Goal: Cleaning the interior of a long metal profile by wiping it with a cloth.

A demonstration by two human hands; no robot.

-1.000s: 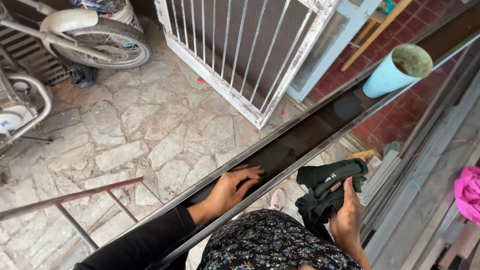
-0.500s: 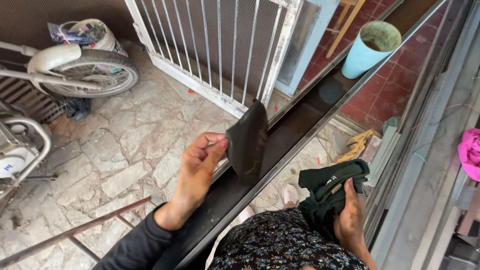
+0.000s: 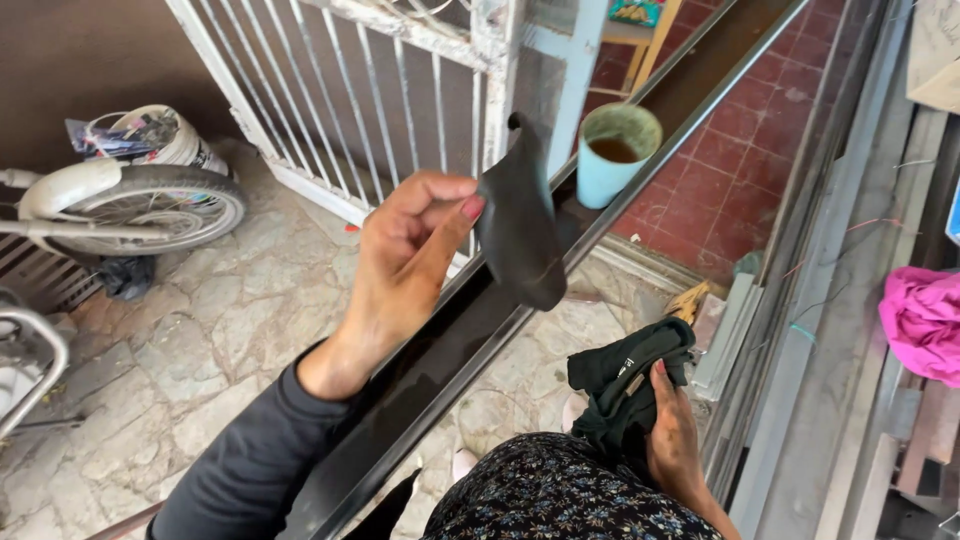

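Since the frame half a second earlier, the left hand [image 3: 415, 250] had risen higher above the long black metal rail [image 3: 470, 330], carrying the flat dark grey flexible strip [image 3: 520, 225] with it. Thumb and fingers were pinched together on the strip's left edge. It hung clear above the rail, its long axis close to upright, the narrow end pointing up toward the white barred metal gate [image 3: 380, 90] and the broader rounded end pointing down, just above the rail.

The right hand [image 3: 672, 440] remained low beside the rail, fingers closed around a bunched black cloth [image 3: 625, 380], held above the dark floral-print garment [image 3: 560, 500].

One light blue cylindrical cup [image 3: 615, 150] stood on the rail beyond the strip, upright, holding a brown liquid well below its rim.

To the left, a white bicycle wheel [image 3: 160, 205] rested on the pale stone paving [image 3: 220, 330]. At far right lay a crumpled pink cloth [image 3: 925, 320].
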